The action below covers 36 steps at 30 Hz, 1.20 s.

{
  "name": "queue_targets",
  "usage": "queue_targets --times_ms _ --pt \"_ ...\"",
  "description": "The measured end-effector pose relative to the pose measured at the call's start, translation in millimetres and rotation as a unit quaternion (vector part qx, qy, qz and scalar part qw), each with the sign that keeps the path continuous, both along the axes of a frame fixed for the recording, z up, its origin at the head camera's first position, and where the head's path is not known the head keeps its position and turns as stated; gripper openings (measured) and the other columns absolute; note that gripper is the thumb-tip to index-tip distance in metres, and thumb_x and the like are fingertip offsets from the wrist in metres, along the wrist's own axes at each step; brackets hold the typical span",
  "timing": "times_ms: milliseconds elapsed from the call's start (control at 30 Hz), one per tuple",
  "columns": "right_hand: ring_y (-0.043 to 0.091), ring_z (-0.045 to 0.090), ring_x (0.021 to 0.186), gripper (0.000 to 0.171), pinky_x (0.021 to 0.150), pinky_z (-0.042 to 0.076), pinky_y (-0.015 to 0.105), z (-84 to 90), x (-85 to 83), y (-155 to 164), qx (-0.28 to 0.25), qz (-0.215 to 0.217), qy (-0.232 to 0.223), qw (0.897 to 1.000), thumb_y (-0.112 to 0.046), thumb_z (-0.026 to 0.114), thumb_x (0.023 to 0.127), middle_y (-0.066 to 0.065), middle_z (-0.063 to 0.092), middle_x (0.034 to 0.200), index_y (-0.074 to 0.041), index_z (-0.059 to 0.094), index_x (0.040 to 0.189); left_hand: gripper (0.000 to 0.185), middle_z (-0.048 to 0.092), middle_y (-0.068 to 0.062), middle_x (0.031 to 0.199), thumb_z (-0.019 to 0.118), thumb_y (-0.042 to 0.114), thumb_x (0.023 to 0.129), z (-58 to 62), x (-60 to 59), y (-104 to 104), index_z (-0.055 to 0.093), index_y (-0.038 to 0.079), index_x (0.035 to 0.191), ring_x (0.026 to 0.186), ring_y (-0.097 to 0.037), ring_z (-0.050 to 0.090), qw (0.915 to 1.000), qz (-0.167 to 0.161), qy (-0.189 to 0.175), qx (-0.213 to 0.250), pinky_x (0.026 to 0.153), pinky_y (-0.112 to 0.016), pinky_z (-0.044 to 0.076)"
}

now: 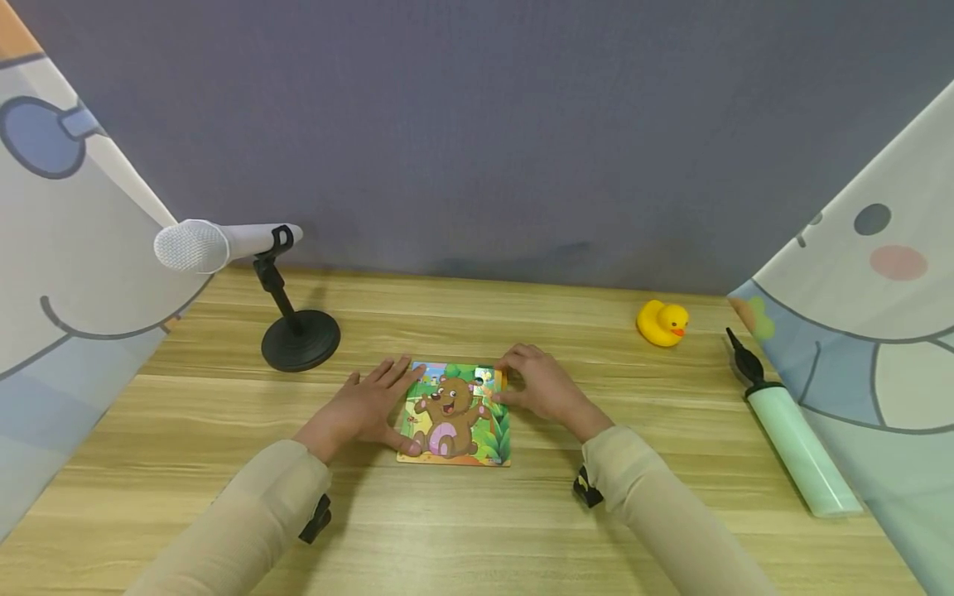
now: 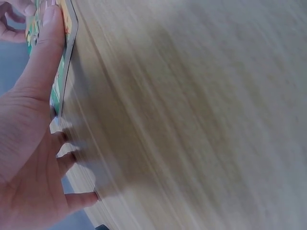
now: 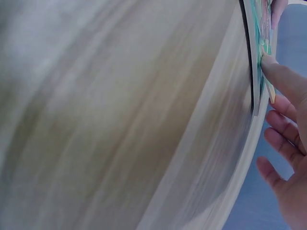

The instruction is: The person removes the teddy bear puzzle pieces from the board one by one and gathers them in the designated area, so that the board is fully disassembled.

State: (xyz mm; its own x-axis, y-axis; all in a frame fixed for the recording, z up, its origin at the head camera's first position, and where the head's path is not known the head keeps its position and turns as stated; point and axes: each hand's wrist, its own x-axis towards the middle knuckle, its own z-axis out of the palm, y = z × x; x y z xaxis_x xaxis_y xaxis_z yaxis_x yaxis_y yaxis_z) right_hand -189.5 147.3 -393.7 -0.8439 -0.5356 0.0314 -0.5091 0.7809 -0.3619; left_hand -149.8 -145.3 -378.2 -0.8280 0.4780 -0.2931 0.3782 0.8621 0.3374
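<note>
A square jigsaw puzzle (image 1: pixel 450 418) with a smiling brown bear lies flat on the table. My left hand (image 1: pixel 367 411) is spread along its left side, with the thumb resting on the lower left corner and a fingertip at the upper left. At the upper right corner, my right hand (image 1: pixel 546 387) pinches a puzzle piece (image 1: pixel 488 382) between thumb and index finger. In the right wrist view this puzzle piece (image 3: pixel 271 92) is tilted up from the board, its pale edge showing. The other right fingers are loosely bent beside it.
A white microphone (image 1: pixel 195 246) on a black stand (image 1: pixel 301 340) stands at the back left. To the back right sits a yellow rubber duck (image 1: pixel 662 324). A pale green hand pump (image 1: pixel 805 451) lies along the right edge of the wooden table (image 1: pixel 447 538). A grey panel (image 1: pixel 477 149) rises behind.
</note>
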Motion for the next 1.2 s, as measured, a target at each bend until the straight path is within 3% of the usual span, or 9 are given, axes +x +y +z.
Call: queue_targets --times_ms 233,433,633,1200 --pt "0.032 0.061 0.117 0.051 0.103 0.049 0.048 3.4 -1.4 7.2 -0.025 0.006 0.002 1.000 -0.031 0.081 0.089 0.010 0.062 0.127 -0.005 0.067 0.130 0.122 0.011 -0.023 0.168 0.083 0.061 0.073 0.8 1.1 1.2 0.021 0.006 0.162 0.152 -0.046 0.014 1.0000 0.004 0.000 -0.006 0.110 -0.078 0.017" --pt "0.032 0.062 0.113 0.048 0.100 0.050 0.050 7.9 -5.3 25.4 -0.044 0.005 0.005 0.999 -0.029 0.081 0.089 0.011 0.063 0.123 -0.006 0.069 0.130 0.122 0.011 -0.023 0.167 0.083 0.061 0.073 -0.9 0.5 0.7 0.021 0.006 0.162 0.152 -0.046 0.015 1.0000 0.003 0.005 -0.007 0.110 -0.078 0.017" --pt "0.035 0.060 0.119 0.049 0.104 0.047 0.054 12.0 -5.6 46.9 -0.056 -0.017 -0.030 0.998 -0.030 0.080 0.090 0.012 0.062 0.128 -0.006 0.068 0.132 0.123 0.010 -0.023 0.168 0.083 0.062 0.073 -1.4 -0.2 0.8 0.020 0.007 0.163 0.152 -0.045 0.013 0.9999 0.004 0.001 -0.012 0.110 -0.078 0.017" --pt "0.038 0.061 0.112 0.045 0.099 0.047 0.059 3.9 -6.6 96.9 -0.062 -0.032 -0.046 0.997 -0.027 0.078 0.092 0.015 0.064 0.122 -0.004 0.069 0.130 0.123 0.010 -0.023 0.168 0.083 0.062 0.073 -2.0 -0.1 0.9 0.020 0.006 0.162 0.152 -0.045 0.014 1.0000 0.004 -0.002 -0.006 0.110 -0.078 0.017"
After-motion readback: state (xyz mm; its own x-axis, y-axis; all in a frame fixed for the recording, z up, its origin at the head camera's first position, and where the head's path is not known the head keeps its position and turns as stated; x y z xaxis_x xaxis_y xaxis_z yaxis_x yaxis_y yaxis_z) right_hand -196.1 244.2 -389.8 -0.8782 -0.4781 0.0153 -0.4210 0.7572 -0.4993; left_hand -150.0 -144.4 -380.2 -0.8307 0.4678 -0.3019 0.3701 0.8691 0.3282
